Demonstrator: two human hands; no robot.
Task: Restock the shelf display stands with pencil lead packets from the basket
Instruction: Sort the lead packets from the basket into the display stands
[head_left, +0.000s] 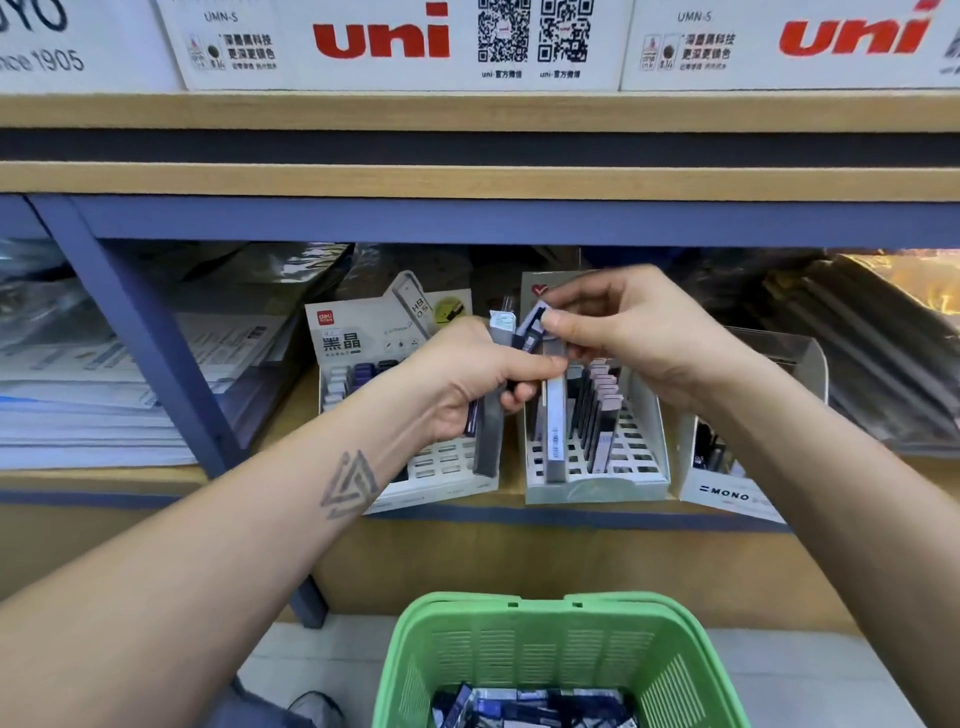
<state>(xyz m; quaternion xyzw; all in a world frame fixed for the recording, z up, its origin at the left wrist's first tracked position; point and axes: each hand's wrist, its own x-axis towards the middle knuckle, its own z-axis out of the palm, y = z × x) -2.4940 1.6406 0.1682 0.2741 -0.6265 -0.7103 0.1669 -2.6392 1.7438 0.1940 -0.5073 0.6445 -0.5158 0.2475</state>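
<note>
My left hand (467, 379) grips a bunch of pencil lead packets (491, 436) upright in front of the shelf. My right hand (623, 332) pinches the top of one lilac packet (532, 325) in that bunch. Behind the hands stand two white display stands: the left stand (358, 338) with a printed header card, and the right stand (639, 457), which holds a row of packets and one tall packet (555, 421) at its left side. A green basket (561, 654) sits below, with several packets (530, 706) in its bottom.
A Mono display box (727, 493) stands to the right of the stands. Stacked papers in plastic sleeves (104, 374) fill the left bay behind a blue shelf post (150, 343). Dark plastic packs (857, 338) lie at the right. White uni boxes (395, 41) line the upper shelf.
</note>
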